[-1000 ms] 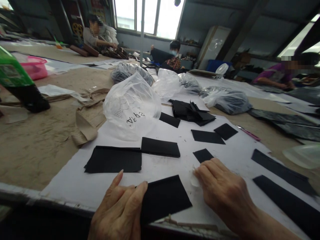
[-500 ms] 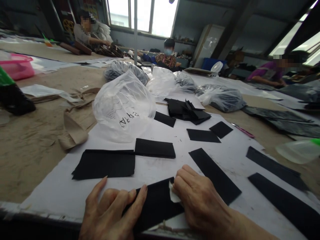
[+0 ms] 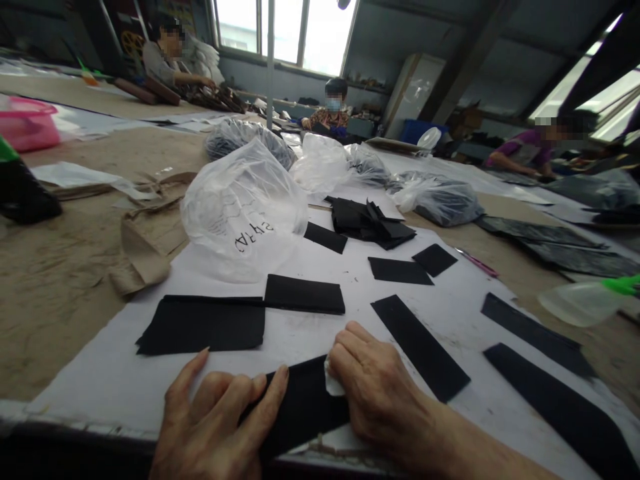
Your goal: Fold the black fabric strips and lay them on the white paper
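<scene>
A black strip of material [image 3: 305,407] lies at the table's near edge, under both hands. My left hand [image 3: 215,420] rests on its left end, fingers spread and pressing it down. The closed fingers of my right hand [image 3: 385,387] pinch a small white cloth [image 3: 334,383] against the strip's right part. That hand hides the strip's right end. Just beyond my left hand lie a wide black piece [image 3: 203,327] and a smaller black piece [image 3: 305,295]. To the right of my right hand is a slanted black strip [image 3: 420,347].
White paper [image 3: 90,380] covers the near table. Farther back are a pile of black pieces [image 3: 370,223], a clear plastic bag [image 3: 245,220] and a pink cutter [image 3: 477,263]. A bottle with a green cap [image 3: 580,303] lies right. Several co-workers sit beyond.
My right hand has slid slightly left along the strip with the white cloth. My left hand stays on the strip. The whole view has shifted a little.
</scene>
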Demonstrator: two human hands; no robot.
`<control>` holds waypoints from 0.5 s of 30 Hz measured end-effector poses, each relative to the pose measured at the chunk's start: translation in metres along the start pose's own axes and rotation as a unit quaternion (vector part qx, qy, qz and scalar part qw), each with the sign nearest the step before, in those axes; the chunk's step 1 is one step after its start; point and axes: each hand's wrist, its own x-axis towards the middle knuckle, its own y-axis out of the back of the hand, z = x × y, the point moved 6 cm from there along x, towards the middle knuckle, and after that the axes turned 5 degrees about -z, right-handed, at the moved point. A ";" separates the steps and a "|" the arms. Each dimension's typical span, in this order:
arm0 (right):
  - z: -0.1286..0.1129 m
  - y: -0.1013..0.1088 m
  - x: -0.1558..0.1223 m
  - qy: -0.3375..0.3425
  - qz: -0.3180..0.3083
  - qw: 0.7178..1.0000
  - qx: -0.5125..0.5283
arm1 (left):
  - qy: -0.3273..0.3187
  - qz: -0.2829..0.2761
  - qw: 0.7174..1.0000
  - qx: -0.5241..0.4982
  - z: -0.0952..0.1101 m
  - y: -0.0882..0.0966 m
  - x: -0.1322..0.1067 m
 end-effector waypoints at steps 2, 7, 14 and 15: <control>0.000 -0.002 0.001 0.013 0.000 1.000 -0.006 | -0.029 -0.019 0.999 0.020 0.000 -0.001 -0.001; 0.016 0.012 -0.020 0.007 0.002 0.998 -0.059 | -0.033 -0.016 0.999 0.031 0.000 0.000 0.000; -0.001 0.027 -0.014 -0.025 0.117 0.993 -0.014 | -0.043 -0.014 0.998 0.050 0.004 -0.001 -0.001; -0.005 0.019 -0.008 -0.012 0.092 0.996 0.002 | -0.051 -0.017 0.997 0.056 0.004 -0.001 -0.001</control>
